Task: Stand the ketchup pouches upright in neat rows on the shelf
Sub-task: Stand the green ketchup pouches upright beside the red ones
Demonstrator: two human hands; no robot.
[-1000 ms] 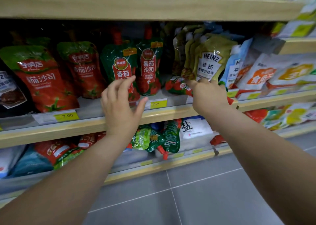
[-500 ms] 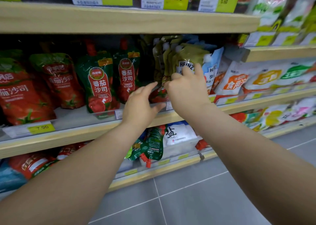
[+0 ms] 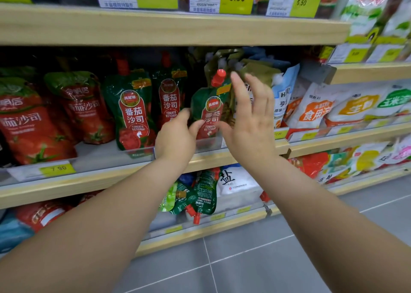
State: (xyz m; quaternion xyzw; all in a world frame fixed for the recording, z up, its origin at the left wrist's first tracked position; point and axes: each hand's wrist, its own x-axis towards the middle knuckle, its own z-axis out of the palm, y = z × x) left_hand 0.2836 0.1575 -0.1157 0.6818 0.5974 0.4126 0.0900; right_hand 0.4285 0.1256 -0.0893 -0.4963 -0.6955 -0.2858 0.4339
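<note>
A green ketchup pouch [image 3: 210, 112] with a red cap stands upright on the middle shelf [image 3: 100, 178], to the right of two matching green pouches [image 3: 133, 112] [image 3: 170, 97]. My left hand [image 3: 176, 137] pinches its lower left edge, thumb on the front. My right hand [image 3: 250, 119] is at the pouch's right side with its fingers straight and spread; the thumb lies at the pouch's right edge. Larger red ketchup pouches [image 3: 82, 105] lean in rows further left.
Olive Heinz pouches [image 3: 258, 70] and blue-white ones [image 3: 285, 92] crowd right behind my right hand. The upper shelf board [image 3: 155, 28] hangs close above. On the lower shelf lie tipped green pouches [image 3: 200, 194] and a white salt bag [image 3: 235, 179]. Grey floor tiles are below.
The green pouch that lay low between the rows now stands upright. My left hand moved right and took hold of it; my right hand let go of the Heinz pouches and opened.
</note>
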